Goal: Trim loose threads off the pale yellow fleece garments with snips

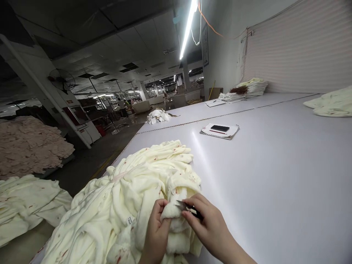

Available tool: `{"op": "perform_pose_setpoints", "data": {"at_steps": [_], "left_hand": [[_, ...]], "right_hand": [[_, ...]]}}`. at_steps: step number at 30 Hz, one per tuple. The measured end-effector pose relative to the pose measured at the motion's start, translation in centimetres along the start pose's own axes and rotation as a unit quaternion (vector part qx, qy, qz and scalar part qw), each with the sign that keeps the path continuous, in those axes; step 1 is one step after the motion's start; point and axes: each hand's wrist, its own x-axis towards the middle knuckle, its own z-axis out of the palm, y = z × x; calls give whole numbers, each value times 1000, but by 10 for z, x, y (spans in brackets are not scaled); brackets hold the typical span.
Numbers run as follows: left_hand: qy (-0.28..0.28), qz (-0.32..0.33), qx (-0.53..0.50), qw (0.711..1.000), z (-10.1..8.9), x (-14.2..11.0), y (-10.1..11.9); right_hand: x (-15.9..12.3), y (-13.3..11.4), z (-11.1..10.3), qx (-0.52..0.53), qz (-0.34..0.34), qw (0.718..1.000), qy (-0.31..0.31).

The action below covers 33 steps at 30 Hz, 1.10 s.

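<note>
A heap of pale yellow plush garments (132, 183) with small red prints lies on the near left of the table. My left hand (158, 229) pinches a fold of the fleecy cloth near the heap's right edge. Close beside it, my right hand (207, 223) is closed around small dark-handled thread snips (195, 211). Their metal blades point left, against the white fleece by my left fingers. A white label with dark print (130, 220) shows on the cloth left of my hands.
On the smooth white table (275, 165) lie papers (232, 132) bearing a black phone (220, 128) and a pencil. Stacked cloth pieces (255, 88) stand at the back, with more pale cloth (332, 102) at right. A pink cloth pile (33, 146) is at far left.
</note>
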Motion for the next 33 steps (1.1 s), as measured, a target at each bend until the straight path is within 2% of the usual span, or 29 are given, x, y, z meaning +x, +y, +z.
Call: {"op": "perform_pose_setpoints", "data": {"at_steps": [3,6,9,11,13,16,18,20,24,27,30,33], "left_hand": [[6,-84,-153,985,-4,1,-1],[-10,-133,-257,957,-6,2,1],[-34,-148,-267,952,-2,3,5],[-24,-144,-245,958,3,5,7],[-2,-142,-211,967,7,8,7],[11,-148,-175,973,6,10,3],[13,-142,-170,975,1,10,-1],[15,-130,-167,977,-3,8,-5],[-1,-114,-150,982,0,3,-9],[-4,-106,-133,985,4,1,-7],[60,-106,-126,984,-10,-1,3],[206,-115,-132,963,-46,-3,22]], "right_hand": [[0,9,-5,27,18,999,38],[8,21,-8,92,126,983,101],[14,26,0,234,214,947,58],[13,22,9,303,237,923,16],[8,17,17,321,238,917,-3],[0,15,19,267,188,945,-10],[-2,18,16,169,140,975,-5],[-1,22,13,57,98,994,4],[3,18,18,-93,18,995,7],[7,11,23,-135,1,991,-1],[5,16,17,-76,39,996,-2],[-4,40,7,-36,140,989,28]]}}
